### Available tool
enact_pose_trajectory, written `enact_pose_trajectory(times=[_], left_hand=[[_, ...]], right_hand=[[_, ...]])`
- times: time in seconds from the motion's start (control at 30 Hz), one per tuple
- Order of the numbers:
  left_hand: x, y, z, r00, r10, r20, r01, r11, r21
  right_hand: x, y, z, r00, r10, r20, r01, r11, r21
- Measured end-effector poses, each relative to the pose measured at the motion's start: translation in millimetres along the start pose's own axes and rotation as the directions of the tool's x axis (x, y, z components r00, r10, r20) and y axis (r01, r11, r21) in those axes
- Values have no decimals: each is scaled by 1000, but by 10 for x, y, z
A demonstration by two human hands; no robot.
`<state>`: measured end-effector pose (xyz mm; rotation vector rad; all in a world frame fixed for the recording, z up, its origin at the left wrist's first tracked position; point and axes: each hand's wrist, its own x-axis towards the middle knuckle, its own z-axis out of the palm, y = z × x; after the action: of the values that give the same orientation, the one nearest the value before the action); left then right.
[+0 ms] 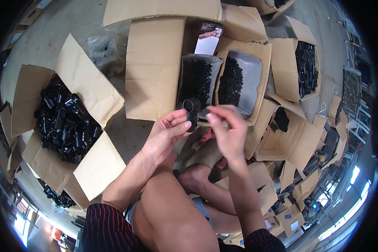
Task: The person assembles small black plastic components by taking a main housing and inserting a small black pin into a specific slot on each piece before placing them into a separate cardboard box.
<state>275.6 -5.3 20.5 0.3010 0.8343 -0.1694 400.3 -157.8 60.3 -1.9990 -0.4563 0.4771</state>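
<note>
My left hand (168,130) is closed around a black tubular part (192,114) with a round ring at its upper end. Just to its right, my right hand (231,126) is pinched, fingertips close to the tube. A small dark bit shows at those fingertips, too small to name. Beyond both hands, a cardboard box (266,63) holds two bins of small black pieces, the left pile (196,77) and the right pile (231,82). A phone (208,40) with a lit screen leans at the back of this box.
At left, an open carton (27,98) is heaped with shiny black parts (65,124). Another carton (283,61) of black parts stands at far right. Nearer on the right is a carton (296,136) with a few dark pieces. A clear plastic bag (103,48) lies on the floor.
</note>
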Motion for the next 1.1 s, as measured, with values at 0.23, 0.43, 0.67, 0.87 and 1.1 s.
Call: enact_pose_trajectory(times=[0.23,0.43,0.67,0.87,1.1], left_hand=[[12,-41,18,999,28,15,-28,1000,-10],[-10,-48,21,999,47,5,-47,999,7],[14,-106,67,986,163,-34,-158,979,128],[-8,-90,106,973,230,-17,-223,956,190],[-13,-76,105,953,302,5,-286,898,336]], right_hand=[[-253,-30,320,990,72,-120,-80,995,-62],[-287,-15,319,979,173,-112,-176,984,-23],[-248,-117,243,996,58,-71,-73,968,-239],[-268,-186,212,992,111,-56,-121,964,-235],[-239,-186,198,996,80,-31,-85,965,-248]])
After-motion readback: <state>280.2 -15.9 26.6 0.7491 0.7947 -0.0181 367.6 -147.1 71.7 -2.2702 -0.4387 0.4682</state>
